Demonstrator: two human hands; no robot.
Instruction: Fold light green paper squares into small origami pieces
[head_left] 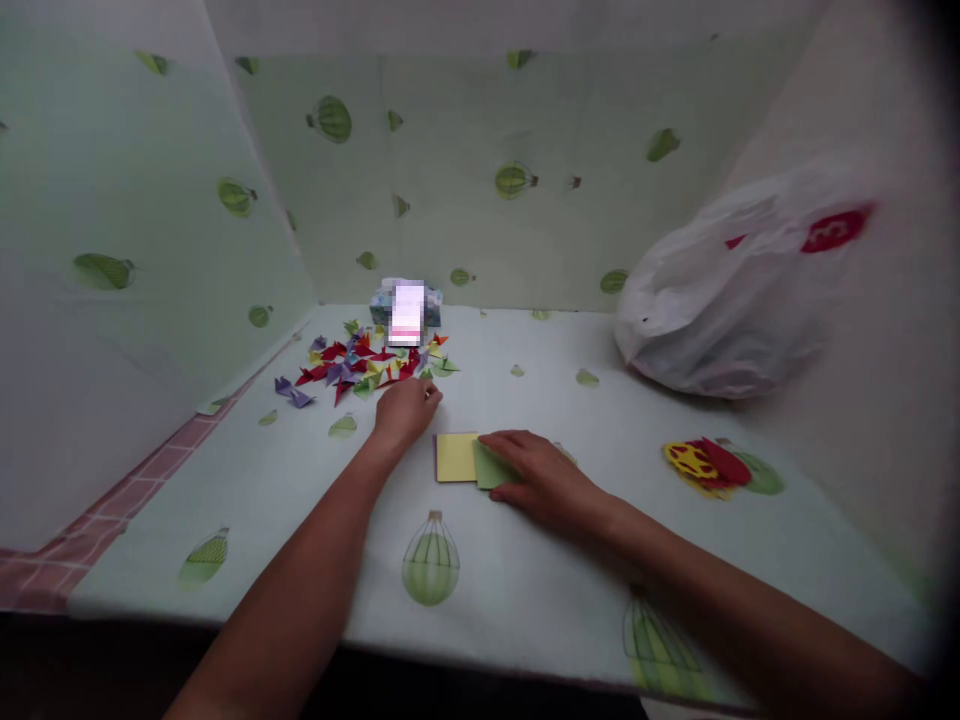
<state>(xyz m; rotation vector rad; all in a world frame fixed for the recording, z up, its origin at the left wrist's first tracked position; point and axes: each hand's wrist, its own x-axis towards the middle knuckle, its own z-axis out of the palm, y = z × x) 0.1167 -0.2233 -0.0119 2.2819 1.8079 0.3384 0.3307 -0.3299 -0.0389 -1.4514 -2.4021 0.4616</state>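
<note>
My left hand (407,411) is at the near edge of a heap of folded paper cranes (352,368) in red, purple, yellow and green. Its fingers are curled closed, and whatever they hold is hidden. A bit of green paper (426,375) shows just behind its knuckles. In the middle of the table lies a small stack of square paper with a yellow sheet (455,458) on top and a purple edge at its left. My right hand (544,475) grips a green paper square (487,466) between thumb and fingers, overlapping the stack's right side.
Behind the cranes, a lit phone (406,312) leans on a patterned box (381,303). A bulging white plastic bag (712,300) stands at the back right. Red and yellow cut-out pieces (705,465) lie to the right. The cloth (300,560) has a balloon print.
</note>
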